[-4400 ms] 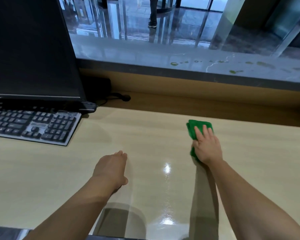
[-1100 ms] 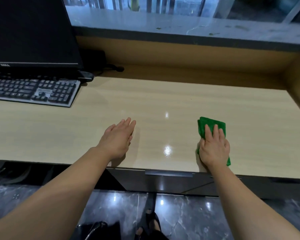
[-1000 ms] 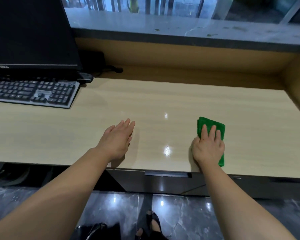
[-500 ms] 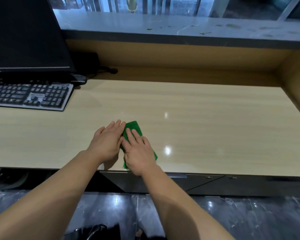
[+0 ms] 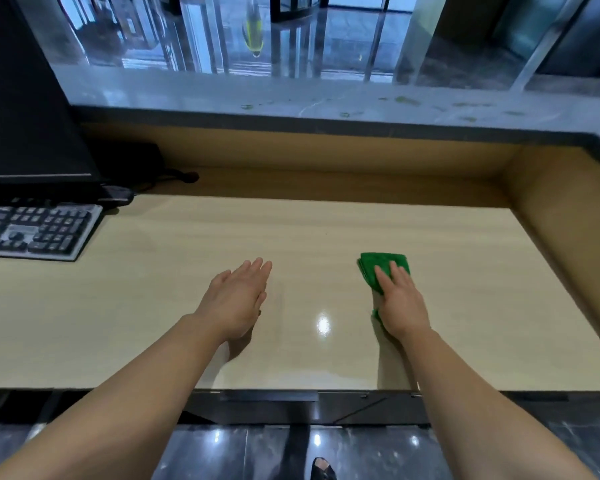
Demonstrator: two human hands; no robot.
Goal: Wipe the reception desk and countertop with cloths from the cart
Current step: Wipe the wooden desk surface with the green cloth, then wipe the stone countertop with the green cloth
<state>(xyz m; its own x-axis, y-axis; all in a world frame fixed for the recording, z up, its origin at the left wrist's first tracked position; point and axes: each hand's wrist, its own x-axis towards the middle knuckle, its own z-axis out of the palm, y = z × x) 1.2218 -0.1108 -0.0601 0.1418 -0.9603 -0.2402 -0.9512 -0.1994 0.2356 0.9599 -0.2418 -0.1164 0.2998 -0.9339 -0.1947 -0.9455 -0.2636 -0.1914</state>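
Note:
A folded green cloth (image 5: 378,268) lies flat on the pale wooden desk (image 5: 326,237), right of centre. My right hand (image 5: 400,303) presses down on the cloth, fingers covering its near half. My left hand (image 5: 238,299) rests flat on the bare desk surface with straight fingers held together, holding nothing, a good gap left of the cloth. Behind the desk rises the grey stone countertop (image 5: 291,98), marked with small greenish spots.
A black monitor (image 5: 25,98) and a grey keyboard (image 5: 39,230) stand at the left of the desk, with a cable (image 5: 174,176) behind them. A wooden side wall (image 5: 561,220) bounds the desk on the right. The front edge runs just below my forearms.
Half a second ago my right hand and the cloth were next to my left hand; they have slid right across the desk. My left hand stays in place.

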